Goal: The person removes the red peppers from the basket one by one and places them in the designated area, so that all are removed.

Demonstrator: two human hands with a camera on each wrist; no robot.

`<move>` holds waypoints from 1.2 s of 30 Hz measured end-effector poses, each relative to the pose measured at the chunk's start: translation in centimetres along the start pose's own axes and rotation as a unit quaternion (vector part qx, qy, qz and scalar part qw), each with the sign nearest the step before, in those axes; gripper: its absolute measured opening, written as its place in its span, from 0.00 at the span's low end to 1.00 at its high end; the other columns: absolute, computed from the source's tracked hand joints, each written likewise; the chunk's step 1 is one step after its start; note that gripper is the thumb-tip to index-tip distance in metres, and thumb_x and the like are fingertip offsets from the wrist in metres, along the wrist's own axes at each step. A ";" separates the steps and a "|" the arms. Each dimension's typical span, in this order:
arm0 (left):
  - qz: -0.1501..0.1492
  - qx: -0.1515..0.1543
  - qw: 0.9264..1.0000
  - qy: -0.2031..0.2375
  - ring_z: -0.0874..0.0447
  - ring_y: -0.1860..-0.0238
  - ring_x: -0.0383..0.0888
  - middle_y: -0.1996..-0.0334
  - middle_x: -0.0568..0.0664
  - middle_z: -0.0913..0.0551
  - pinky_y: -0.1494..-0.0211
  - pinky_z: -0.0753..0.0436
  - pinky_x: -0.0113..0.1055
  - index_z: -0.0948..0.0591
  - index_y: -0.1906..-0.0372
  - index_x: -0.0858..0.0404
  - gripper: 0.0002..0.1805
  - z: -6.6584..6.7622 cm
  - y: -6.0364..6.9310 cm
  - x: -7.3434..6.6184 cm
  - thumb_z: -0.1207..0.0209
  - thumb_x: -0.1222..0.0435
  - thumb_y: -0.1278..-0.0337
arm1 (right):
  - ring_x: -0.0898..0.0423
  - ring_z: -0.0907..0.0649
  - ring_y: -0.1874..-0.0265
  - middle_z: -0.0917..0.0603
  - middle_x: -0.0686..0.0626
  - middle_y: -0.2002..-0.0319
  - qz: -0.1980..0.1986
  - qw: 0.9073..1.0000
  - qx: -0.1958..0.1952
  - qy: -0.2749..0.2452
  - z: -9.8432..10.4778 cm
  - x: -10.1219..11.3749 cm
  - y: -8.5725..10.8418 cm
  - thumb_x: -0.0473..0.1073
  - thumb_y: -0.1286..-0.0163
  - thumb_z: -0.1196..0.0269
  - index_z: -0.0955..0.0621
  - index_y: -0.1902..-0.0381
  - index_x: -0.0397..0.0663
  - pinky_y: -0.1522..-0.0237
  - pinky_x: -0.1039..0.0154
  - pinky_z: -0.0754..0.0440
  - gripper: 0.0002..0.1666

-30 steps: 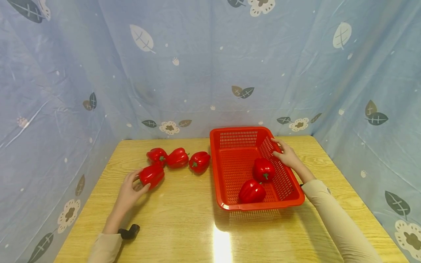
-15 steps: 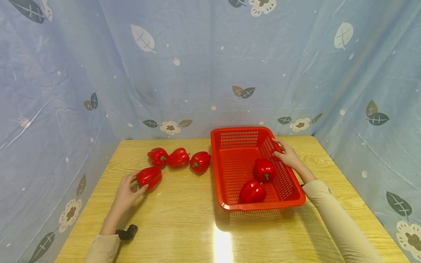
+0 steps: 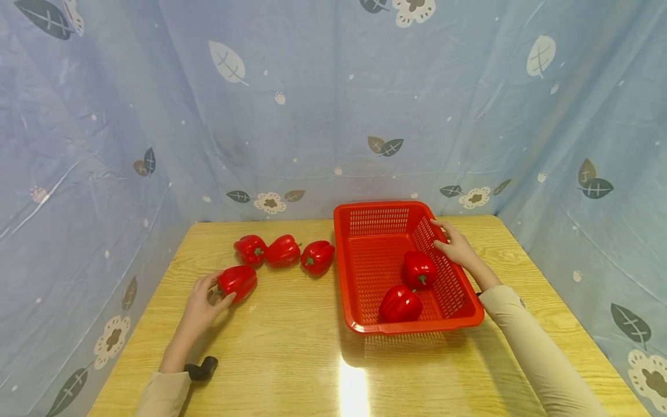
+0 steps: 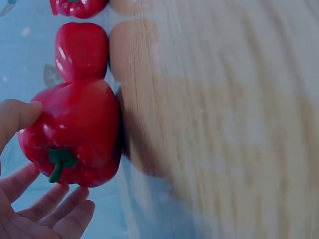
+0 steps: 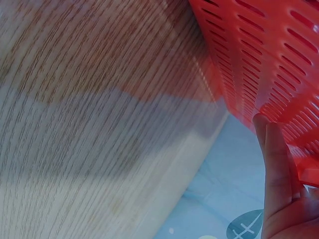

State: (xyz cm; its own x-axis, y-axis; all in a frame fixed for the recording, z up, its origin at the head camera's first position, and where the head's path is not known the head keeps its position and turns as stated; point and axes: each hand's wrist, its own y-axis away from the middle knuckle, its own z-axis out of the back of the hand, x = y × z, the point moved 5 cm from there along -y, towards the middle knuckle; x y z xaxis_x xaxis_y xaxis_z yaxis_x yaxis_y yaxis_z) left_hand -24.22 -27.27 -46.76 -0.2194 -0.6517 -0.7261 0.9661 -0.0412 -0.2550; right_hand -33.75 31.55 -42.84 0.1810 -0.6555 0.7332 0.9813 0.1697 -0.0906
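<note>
In the head view, my left hand (image 3: 202, 301) is at the stem end of a shiny red bell pepper (image 3: 238, 282) lying on the table's left side. The left wrist view shows the thumb (image 4: 21, 117) on this pepper's (image 4: 75, 129) side, with the fingers (image 4: 75, 211) curved below its green stem; how firmly they press is hard to tell. On the right, my right hand (image 3: 458, 249) holds the side rim of a red plastic basket (image 3: 341, 272), thumb inside. Its fingers (image 5: 276, 164) lie along the slotted outer wall (image 5: 254, 59). Two bell peppers sit in the basket, one (image 3: 419, 269) behind the other (image 3: 400, 304).
Behind the left pepper, three more red bell peppers stand in a row: one at left (image 3: 250, 250), one in the middle (image 3: 283, 251), one (image 3: 317, 258) close to the basket's left wall. A patterned blue curtain (image 3: 333, 116) encloses the wooden table (image 3: 281, 359) at the back and sides.
Over the first half second, my left hand and its pepper shifted slightly left and toward me, apart from the pepper behind. Since then they have stayed still. The right hand and basket have not moved.
</note>
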 end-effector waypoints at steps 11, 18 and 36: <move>-0.014 -0.010 0.999 -0.027 0.32 0.44 0.64 0.45 0.64 0.33 0.46 0.28 0.59 0.33 0.38 0.68 0.33 0.4 -0.4 -0.9 0.35 0.62 0.48 | 0.35 0.23 0.53 0.31 0.27 0.43 0.003 1.000 0.003 -0.001 0.2 -0.1 -0.1 0.32 0.33 0.49 0.42 0.31 0.43 0.65 0.52 0.18 0.33; -0.013 -0.010 0.998 -0.053 0.35 0.43 0.62 0.43 0.64 0.34 0.47 0.30 0.60 0.33 0.38 0.68 0.34 0.9 -0.8 -1.8 0.36 0.59 0.47 | 0.35 0.23 0.53 0.31 0.27 0.43 0.006 1.000 0.004 -0.007 0.2 0.1 -0.2 0.31 0.33 0.49 0.42 0.31 0.42 0.65 0.52 0.18 0.33; -0.062 -0.026 0.996 -0.066 0.35 0.41 0.60 0.41 0.61 0.34 0.43 0.32 0.61 0.31 0.40 0.65 0.34 0.4 -2.8 -4.9 0.34 0.56 0.51 | 0.35 0.23 0.54 0.31 0.27 0.43 0.002 1.000 0.004 -0.005 0.1 0.2 0.0 0.32 0.32 0.49 0.42 0.31 0.42 0.66 0.53 0.18 0.33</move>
State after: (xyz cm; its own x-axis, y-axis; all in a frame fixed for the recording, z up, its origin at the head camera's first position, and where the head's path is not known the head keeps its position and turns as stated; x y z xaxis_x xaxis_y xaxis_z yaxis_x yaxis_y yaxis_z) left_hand -25.75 -24.26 -42.23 -0.3139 -0.7382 -0.5971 0.9234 -0.0910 -0.3729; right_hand -33.71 31.50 -42.59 0.1848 -0.6470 0.7397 0.9799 0.1791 -0.0882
